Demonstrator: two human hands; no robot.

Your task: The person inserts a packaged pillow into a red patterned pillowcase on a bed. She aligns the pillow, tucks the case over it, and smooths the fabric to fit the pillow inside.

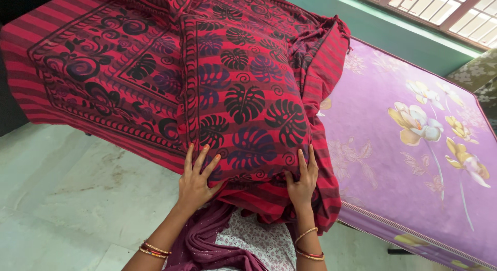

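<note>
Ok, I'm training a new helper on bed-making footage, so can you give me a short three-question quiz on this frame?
1. True or false: both hands press flat on the red leaf-print pillow.
2. What covers the mattress where the red bedsheet is pulled back? A) plain white cloth B) purple floral fabric C) green stripes
3. Which hand lies nearer the exposed mattress?

Key:
1. True: the left hand and right hand rest open on its near edge.
2. B
3. The right hand.
</note>
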